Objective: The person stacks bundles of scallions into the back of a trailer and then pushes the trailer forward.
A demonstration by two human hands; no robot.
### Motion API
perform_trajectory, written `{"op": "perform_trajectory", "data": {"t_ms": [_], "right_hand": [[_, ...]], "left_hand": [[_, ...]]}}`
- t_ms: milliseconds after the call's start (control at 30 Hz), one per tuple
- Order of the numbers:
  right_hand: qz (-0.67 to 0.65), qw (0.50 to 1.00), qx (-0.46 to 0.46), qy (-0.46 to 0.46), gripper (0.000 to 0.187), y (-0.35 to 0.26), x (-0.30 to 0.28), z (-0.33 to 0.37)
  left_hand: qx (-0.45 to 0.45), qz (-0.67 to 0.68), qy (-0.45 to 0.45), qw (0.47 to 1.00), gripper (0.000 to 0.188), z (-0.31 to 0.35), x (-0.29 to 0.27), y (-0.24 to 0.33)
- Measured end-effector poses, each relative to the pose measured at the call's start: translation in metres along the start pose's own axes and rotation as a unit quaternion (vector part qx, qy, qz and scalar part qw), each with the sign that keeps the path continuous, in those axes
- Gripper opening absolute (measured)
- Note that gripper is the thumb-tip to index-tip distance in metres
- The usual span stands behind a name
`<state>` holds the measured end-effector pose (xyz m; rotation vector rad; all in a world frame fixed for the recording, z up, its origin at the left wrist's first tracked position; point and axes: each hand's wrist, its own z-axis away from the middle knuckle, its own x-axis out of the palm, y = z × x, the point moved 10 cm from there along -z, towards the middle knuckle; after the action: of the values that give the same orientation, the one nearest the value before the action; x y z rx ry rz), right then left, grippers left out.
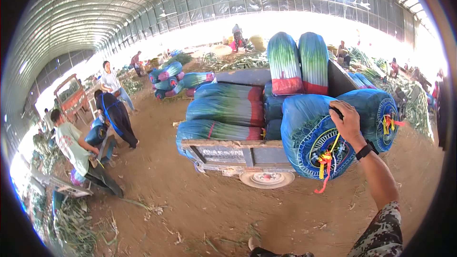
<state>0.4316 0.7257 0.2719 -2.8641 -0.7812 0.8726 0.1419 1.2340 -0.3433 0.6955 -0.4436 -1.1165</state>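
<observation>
My right hand [346,121], with a dark band on its wrist, is curled against the upper edge of a big blue mesh bag [304,119]. Something small and black shows at its fingers; I cannot make out what it is. The bag lies over the side of a trailer [223,155], its round end facing me, tied with yellow and red strips [325,158]. Beside it is a similar bag [371,102] with its tied end outward. My left hand is out of view.
More bags of long green onions [223,109] lie in the trailer, and two bags [284,62] stand upright behind. A wheel [267,179] sits below. Two people [76,138] bend over a bag at left; another person [112,83] stands beyond. Loose leaves [71,223] litter the dirt floor.
</observation>
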Motion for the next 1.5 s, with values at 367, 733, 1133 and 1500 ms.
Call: {"op": "perform_trajectory", "data": {"t_ms": [367,733,1133,1500], "right_hand": [[-0.015,1.0,0.016,-0.008,0.023,0.004,-0.002,0.005],[-0.024,0.997,0.077,-0.009,0.021,-0.005,0.006,0.002],[-0.165,0.985,0.043,0.007,0.02,-0.151,0.066,-0.01],[-0.172,0.903,0.344,-0.191,0.025,-0.1,0.315,0.129]], "left_hand": [[0.005,-0.059,-0.028,0.998,0.037,-0.084,-0.013,0.053],[0.132,-0.165,-0.17,0.963,0.037,-0.129,0.11,0.227],[0.142,-0.234,-0.126,0.953,0.029,-0.242,-0.008,0.251],[0.537,-0.166,-0.044,0.826,0.019,-0.165,0.064,0.562]]}}
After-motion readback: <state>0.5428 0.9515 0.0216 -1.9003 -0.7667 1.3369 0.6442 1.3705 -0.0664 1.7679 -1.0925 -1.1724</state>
